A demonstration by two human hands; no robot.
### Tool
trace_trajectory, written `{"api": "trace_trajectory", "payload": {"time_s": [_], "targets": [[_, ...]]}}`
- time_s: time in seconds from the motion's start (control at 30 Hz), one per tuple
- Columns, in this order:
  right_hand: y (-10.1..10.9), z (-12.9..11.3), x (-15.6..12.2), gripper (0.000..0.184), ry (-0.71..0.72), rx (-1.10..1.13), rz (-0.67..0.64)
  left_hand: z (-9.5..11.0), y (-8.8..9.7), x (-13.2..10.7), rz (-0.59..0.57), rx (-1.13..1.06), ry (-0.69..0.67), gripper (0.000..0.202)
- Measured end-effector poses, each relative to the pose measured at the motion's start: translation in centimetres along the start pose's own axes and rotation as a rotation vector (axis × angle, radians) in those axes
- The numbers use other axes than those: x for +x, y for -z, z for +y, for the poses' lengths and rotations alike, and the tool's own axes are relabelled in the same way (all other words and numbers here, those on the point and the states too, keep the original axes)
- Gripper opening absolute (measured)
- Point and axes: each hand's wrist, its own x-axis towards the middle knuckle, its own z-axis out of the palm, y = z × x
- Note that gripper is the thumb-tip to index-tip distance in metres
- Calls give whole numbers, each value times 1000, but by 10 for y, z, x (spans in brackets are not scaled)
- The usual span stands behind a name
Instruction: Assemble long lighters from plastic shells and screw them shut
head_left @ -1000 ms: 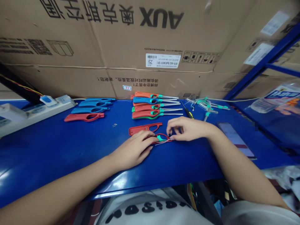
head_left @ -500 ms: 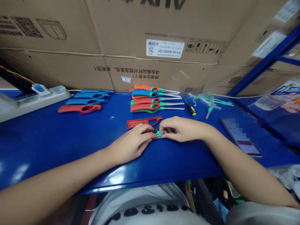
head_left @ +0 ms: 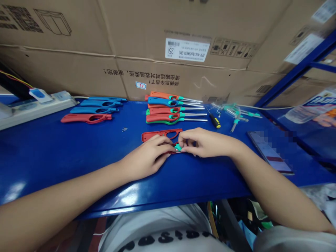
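My left hand point(head_left: 148, 155) is closed on a red lighter casing half point(head_left: 173, 152), most of which it covers. A small green plastic trigger piece point(head_left: 178, 147) sits in that casing, between the two hands. The fingers of my right hand point(head_left: 206, 143) are pinched at the green piece's right side. Just behind the hands lies the other red casing half point(head_left: 151, 135), inner side up, with its trigger opening to the right. My fingers hide the finer parts inside the held casing.
Behind the hands lie several stacked lighters point(head_left: 164, 118) with metal tubes. A yellow-black screwdriver point(head_left: 215, 121), clear-and-green parts point(head_left: 236, 119) and a phone point(head_left: 267, 152) are to the right. Leftward are small screws point(head_left: 124, 129), casings point(head_left: 86, 118) and a power strip point(head_left: 56, 105). Cardboard point(head_left: 147, 66) stands behind.
The view has shifted slightly. Both hands stay at the same casing, and the right fingers have moved a little around the green trigger piece.
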Motion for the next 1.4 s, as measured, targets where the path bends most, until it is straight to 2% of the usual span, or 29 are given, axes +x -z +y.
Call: {"api": "trace_trajectory", "payload": {"time_s": [0.17,0.6,1.07,1.4], "targets": [[-1,1,0,17,17,-40,-19,-1,1,-1,-22,40,4,26],[-2,6,3,18,97,-47,3,-3,5,0,-67,59,-7,24],[5,5,0,11,4,-111,-16,-2,5,-1,-62,69,-17,31],[0,1,0,13,27,-169,11,-3,5,0,-41,66,-15,32]]}}
